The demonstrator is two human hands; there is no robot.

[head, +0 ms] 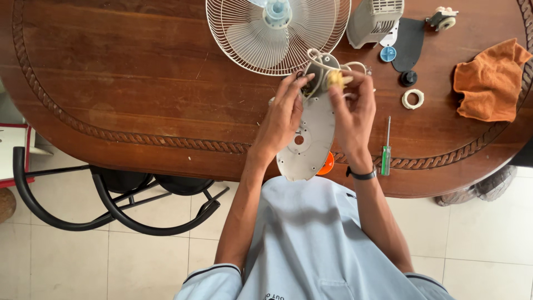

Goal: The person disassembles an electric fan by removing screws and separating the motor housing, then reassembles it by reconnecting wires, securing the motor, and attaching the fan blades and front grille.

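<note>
Left hand [283, 114] grips the edge of the grey fan base plate [308, 141], fingers curled around it. Right hand [352, 108] pinches a small yellowish part [335, 78] among white wires [322, 58]. A green screwdriver [386, 150] lies just beside, on the wooden table [139, 83].

A pale grey oval fan base plate [308, 139] is held tilted above the near table edge, a small yellowish motor part [335, 78] with white wires [317, 56] at its far end.
</note>
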